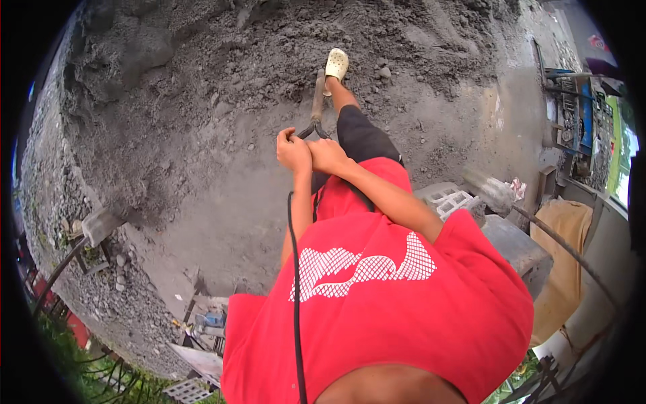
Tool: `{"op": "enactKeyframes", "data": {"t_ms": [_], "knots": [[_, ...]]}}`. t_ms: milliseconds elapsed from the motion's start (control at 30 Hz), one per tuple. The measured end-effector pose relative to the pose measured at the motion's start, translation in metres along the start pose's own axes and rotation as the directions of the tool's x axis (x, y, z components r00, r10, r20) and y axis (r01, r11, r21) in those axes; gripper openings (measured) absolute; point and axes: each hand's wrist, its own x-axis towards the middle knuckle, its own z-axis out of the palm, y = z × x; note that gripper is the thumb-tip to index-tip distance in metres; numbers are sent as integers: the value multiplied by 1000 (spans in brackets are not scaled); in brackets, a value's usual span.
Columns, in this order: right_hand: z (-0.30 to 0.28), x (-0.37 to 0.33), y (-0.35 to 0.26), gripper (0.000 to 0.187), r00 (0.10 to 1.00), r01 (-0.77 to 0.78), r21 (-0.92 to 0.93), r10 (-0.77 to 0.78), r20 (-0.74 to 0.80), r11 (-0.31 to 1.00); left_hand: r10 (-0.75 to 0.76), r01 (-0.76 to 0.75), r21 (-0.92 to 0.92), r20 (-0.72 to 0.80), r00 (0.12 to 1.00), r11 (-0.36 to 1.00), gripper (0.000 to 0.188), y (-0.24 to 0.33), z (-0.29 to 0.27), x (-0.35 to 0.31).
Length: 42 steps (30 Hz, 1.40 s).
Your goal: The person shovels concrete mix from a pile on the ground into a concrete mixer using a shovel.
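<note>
A shovel slants away from me, with its shaft running toward the dirt and its dark forked grip close to my body. My left hand is closed at the left side of that grip, its fingers curled. Pressed up beside it, my right hand wraps around the grip too. The far end of the shaft reaches down next to my foot in a cream clog; I cannot make out the blade. Loose grey sand mixed with stones spreads around and beyond the foot.
Grey hollow blocks and a grey container stand close at my right. A tan cloth hangs farther right, near a blue metal frame. Gravel lies at left, with tools and a blue item behind me.
</note>
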Motion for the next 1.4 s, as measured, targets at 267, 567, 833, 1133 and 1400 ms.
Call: {"op": "enactKeyframes", "data": {"t_ms": [267, 567, 833, 1133, 1400], "knots": [[46, -16, -6, 23, 999, -12, -21, 11, -47, 1000, -31, 43, -112, 111, 993, 993, 18, -65, -2, -20], [228, -107, 82, 27, 996, -88, 11, 89, -23, 996, -177, 153, 89, 513, 840, 984, 29, -230, 39, -137], [216, -149, 83, 25, 969, -141, 136, 165, -183, 981, -184, 273, -1, 737, 650, 962, 37, -255, 72, -128], [219, -237, 157, 11, 900, -190, 134, 227, -372, 973, -357, 405, 298, 931, 78, 864, 51, -184, 146, -164], [142, -319, 125, 10, 917, -228, 234, 289, -275, 945, -301, 885, 113, 953, 32, 451, 31, -168, 219, -179]]}}
